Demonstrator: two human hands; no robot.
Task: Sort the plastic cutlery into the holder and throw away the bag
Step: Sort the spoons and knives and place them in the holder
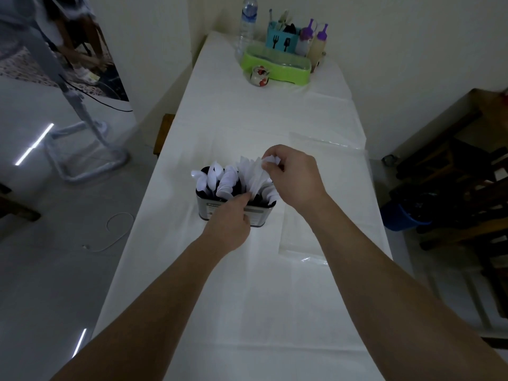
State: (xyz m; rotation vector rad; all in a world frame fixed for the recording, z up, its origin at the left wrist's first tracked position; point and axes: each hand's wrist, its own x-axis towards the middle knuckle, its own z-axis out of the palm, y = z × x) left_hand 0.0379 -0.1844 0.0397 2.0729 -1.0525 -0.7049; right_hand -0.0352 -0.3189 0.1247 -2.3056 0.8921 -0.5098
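Observation:
A metal cutlery holder [262, 217] stands in the middle of the white table [261, 298], filled with white plastic cutlery [220, 180]. My left hand [229, 220] is in front of the holder, its fingertips touching the lower ends of the white pieces on the right side. My right hand [291, 177] is over the holder's right side and pinches the top of a white plastic piece [257, 174]. A clear plastic bag [305, 243] lies flat on the table just right of the holder.
At the far end stand a water bottle [247, 23], a green tray [275, 66], a teal utensil caddy [281, 37], two purple-capped bottles [313, 39] and a small cup [259, 75]. A blue bin [404, 218] and dark wooden furniture [453, 174] are at the right.

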